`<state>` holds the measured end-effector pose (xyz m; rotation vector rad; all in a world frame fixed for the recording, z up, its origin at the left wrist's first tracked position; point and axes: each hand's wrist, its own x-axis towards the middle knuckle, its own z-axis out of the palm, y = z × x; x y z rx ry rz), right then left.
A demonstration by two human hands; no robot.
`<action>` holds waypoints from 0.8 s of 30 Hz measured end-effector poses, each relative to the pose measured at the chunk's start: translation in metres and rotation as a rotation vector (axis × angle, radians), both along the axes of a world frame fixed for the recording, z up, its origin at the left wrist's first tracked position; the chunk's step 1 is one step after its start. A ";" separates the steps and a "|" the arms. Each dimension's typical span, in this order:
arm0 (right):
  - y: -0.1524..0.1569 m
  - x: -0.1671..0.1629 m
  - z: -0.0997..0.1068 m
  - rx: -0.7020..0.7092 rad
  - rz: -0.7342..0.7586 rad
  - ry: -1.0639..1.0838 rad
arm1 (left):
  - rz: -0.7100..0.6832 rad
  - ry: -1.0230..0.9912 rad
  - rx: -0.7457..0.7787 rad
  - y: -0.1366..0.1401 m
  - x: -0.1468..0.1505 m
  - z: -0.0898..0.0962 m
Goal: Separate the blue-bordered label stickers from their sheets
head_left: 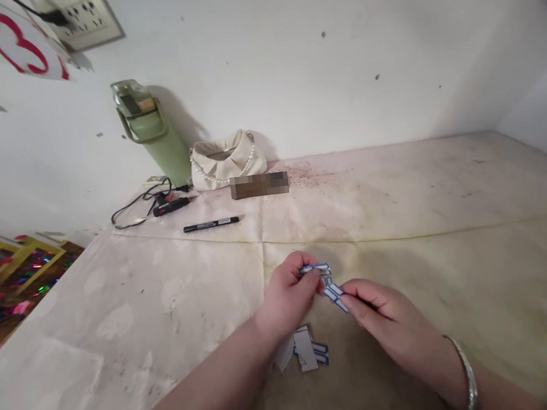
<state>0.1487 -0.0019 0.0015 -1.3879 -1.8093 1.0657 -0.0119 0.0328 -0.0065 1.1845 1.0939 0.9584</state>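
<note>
My left hand (288, 295) is closed, its thumb and fingers pinching white labels with blue borders (321, 267). Just to the right, my right hand (385, 314) pinches another small blue-bordered label piece (335, 297) between thumb and fingertips. The two pieces are close together and seem to meet or overlap; I cannot tell whether they are joined. Below my hands, a small pile of paper pieces (307, 351) lies on the cloth, white on top with blue-bordered labels showing beneath. A silvery bangle (468, 377) circles my right wrist.
A pale stained cloth (175, 295) covers the table. Toward the wall are a black marker (211, 224), a black corded tool (171, 207), a green bottle (162, 139), a cream handbag (229, 161) and a blurred brown object (256, 186). A wall socket (84, 19) is at upper left.
</note>
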 end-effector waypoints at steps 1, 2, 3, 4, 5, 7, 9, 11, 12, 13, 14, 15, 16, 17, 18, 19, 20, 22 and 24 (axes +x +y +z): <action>0.001 0.001 0.001 0.026 -0.006 0.003 | -0.026 0.034 0.016 -0.001 0.000 0.001; 0.001 0.002 0.001 0.045 -0.011 0.003 | -0.050 0.066 0.031 -0.001 0.000 0.001; 0.002 0.002 0.001 0.051 -0.014 0.001 | -0.070 0.095 0.044 -0.002 0.000 0.002; 0.003 0.003 0.001 0.043 -0.015 -0.005 | -0.080 0.112 0.052 -0.002 0.000 0.002; 0.004 0.003 0.001 0.028 -0.016 -0.012 | -0.084 0.117 0.056 -0.003 0.001 0.002; 0.005 0.004 0.000 0.000 -0.026 -0.031 | -0.083 0.106 0.052 -0.003 0.001 0.002; 0.007 0.004 -0.002 0.000 -0.050 -0.046 | -0.092 0.094 0.035 -0.003 0.001 0.002; 0.008 0.006 -0.004 0.011 -0.086 -0.059 | -0.118 0.093 0.025 -0.003 0.001 0.004; 0.009 0.006 -0.005 0.018 -0.106 -0.066 | -0.134 0.098 0.022 -0.003 0.001 0.005; 0.009 0.007 -0.005 0.027 -0.127 -0.074 | -0.149 0.107 0.017 -0.003 0.000 0.006; 0.009 0.008 -0.006 0.040 -0.147 -0.083 | -0.164 0.118 0.012 -0.004 0.000 0.008; 0.010 0.008 -0.007 0.059 -0.162 -0.093 | -0.184 0.128 0.009 -0.004 -0.001 0.009; 0.010 0.009 -0.007 0.079 -0.171 -0.104 | -0.203 0.134 0.007 -0.005 -0.001 0.010; 0.009 0.009 -0.006 0.102 -0.172 -0.116 | -0.220 0.129 0.006 -0.005 -0.001 0.011; 0.009 0.009 -0.006 0.121 -0.168 -0.128 | -0.233 0.111 0.005 -0.005 -0.002 0.011; 0.008 0.009 -0.005 0.138 -0.163 -0.138 | -0.241 0.087 0.003 -0.006 -0.002 0.010; 0.007 0.009 -0.004 0.152 -0.159 -0.148 | -0.244 0.063 -0.004 -0.006 -0.002 0.010; 0.006 0.008 -0.002 0.175 -0.155 -0.174 | -0.238 0.026 -0.031 -0.006 -0.001 0.008; 0.004 0.007 -0.001 0.209 -0.142 -0.214 | -0.232 0.014 -0.051 -0.006 -0.001 0.007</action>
